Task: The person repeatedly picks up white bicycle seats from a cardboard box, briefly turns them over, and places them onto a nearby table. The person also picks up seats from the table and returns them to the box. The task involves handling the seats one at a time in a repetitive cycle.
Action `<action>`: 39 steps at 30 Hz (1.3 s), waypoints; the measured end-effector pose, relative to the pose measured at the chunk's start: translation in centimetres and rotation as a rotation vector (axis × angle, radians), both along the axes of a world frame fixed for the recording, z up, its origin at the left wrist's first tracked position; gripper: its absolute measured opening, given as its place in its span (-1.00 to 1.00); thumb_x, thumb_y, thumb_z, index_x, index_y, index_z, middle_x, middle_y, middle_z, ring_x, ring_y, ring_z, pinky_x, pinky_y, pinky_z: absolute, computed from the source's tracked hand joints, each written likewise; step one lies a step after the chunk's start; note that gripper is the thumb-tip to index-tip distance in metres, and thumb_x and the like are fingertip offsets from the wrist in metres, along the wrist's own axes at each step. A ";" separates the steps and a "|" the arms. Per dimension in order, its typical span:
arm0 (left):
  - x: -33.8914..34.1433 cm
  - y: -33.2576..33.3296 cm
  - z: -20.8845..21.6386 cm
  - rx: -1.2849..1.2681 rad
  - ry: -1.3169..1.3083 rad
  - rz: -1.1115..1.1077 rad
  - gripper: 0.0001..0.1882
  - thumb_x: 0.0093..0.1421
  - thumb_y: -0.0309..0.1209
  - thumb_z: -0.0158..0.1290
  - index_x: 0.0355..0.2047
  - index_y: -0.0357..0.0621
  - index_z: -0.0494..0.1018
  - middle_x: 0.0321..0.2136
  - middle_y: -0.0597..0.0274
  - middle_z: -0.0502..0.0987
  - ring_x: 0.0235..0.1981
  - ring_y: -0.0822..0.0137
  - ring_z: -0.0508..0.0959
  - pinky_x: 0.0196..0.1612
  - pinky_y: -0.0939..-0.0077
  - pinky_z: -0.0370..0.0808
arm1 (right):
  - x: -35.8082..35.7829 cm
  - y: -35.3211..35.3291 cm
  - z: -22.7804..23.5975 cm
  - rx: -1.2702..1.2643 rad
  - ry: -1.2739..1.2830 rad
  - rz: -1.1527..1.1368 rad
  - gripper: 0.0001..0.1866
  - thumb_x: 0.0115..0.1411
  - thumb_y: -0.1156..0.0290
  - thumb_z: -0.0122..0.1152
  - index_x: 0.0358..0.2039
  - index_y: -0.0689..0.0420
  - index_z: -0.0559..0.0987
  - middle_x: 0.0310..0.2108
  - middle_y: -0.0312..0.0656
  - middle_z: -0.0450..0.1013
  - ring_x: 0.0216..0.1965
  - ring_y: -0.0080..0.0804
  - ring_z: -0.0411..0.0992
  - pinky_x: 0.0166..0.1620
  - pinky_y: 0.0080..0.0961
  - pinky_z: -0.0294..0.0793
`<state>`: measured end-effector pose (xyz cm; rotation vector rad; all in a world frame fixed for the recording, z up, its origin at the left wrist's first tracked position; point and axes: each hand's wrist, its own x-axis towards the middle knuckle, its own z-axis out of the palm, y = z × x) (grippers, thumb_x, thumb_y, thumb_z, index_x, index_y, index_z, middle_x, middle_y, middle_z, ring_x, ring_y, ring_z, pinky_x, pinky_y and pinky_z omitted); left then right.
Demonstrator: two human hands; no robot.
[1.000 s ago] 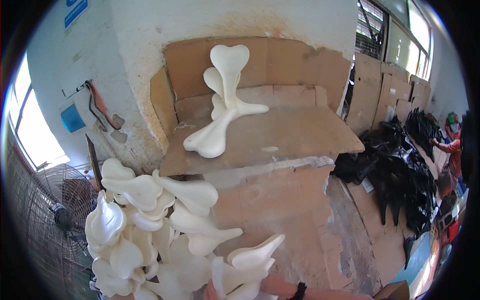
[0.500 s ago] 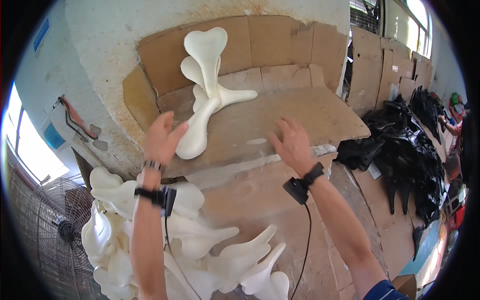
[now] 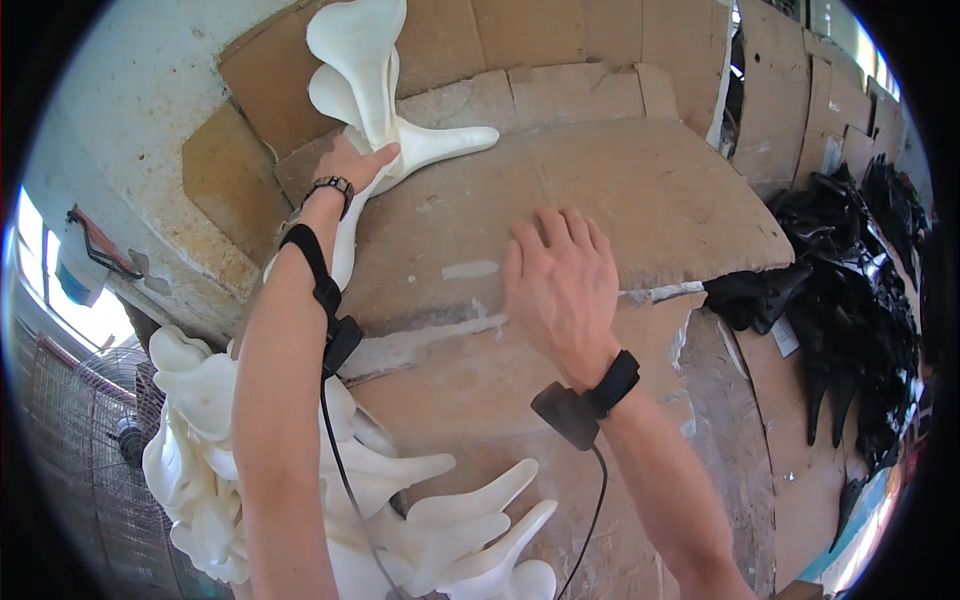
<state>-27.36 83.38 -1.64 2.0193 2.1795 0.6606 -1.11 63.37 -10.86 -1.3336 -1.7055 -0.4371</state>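
The scuffed off-white plaster wall [image 3: 140,130] rises left of and behind the worn bench topped with brown cardboard [image 3: 650,215], whose near edge is torn and chalky. Right of the bench lies a tangled heap of glossy black, pointed pieces [image 3: 850,330]. Before its left end I see a pile of smooth cream-white moulded pieces [image 3: 190,480], broad-lobed and tapering, partly blocked by the person's left forearm; a round wire-cage fan [image 3: 95,460] stands farther left. On the bench's left part leans a propped cluster of matching white pieces [image 3: 430,145]. The left hand [image 3: 350,162] reaches into it, thumb against the lower piece, fingertips hidden; I can't tell how firmly it grips. The right hand [image 3: 565,285] is empty over the bench's front edge, palm down, fingers loosely bent. A black strapped box [image 3: 566,415] trails a thin cable at that wrist.
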 end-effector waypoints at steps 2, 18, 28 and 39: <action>-0.3 1.5 -0.9 -0.044 0.006 0.028 0.33 -0.08 0.46 0.21 0.39 -0.42 0.15 0.31 -0.31 0.34 0.34 -0.07 0.38 0.37 0.22 0.30 | 0.1 -0.2 0.2 0.001 -0.002 -0.012 -0.80 0.20 0.33 0.18 -0.36 0.20 0.64 -0.21 -0.01 0.49 -0.04 -0.03 0.42 0.11 -0.11 0.37; 0.2 0.4 0.3 -0.180 -0.396 0.112 -0.09 -0.19 0.08 0.45 0.00 -0.48 0.56 -0.09 -0.09 0.66 -0.14 0.16 0.69 -0.05 0.32 0.61 | 0.3 -0.4 0.4 -0.052 0.032 0.012 -0.77 0.22 0.31 0.17 -0.27 0.21 0.63 -0.17 0.00 0.48 0.00 -0.01 0.39 0.19 -0.06 0.30; -1.8 -11.8 4.9 -0.038 -0.653 -0.293 -0.40 0.01 -0.22 0.43 0.01 -0.32 0.58 -0.14 0.06 0.68 -0.17 0.29 0.67 -0.06 0.41 0.58 | 0.0 0.1 0.0 -0.014 0.013 -0.017 -0.76 0.23 0.25 0.19 -0.23 0.14 0.62 -0.17 -0.05 0.49 0.00 -0.04 0.40 0.16 -0.09 0.33; -7.4 -44.0 3.7 -0.168 -0.585 -0.239 -0.18 0.01 -0.21 0.45 0.17 -0.44 0.37 -0.03 -0.01 0.64 -0.05 0.29 0.62 0.10 0.35 0.53 | 0.3 -12.0 -1.2 -0.099 0.300 0.300 -0.61 0.23 0.37 0.23 0.07 0.19 0.57 0.13 0.01 0.50 0.14 0.03 0.44 0.16 -0.17 0.46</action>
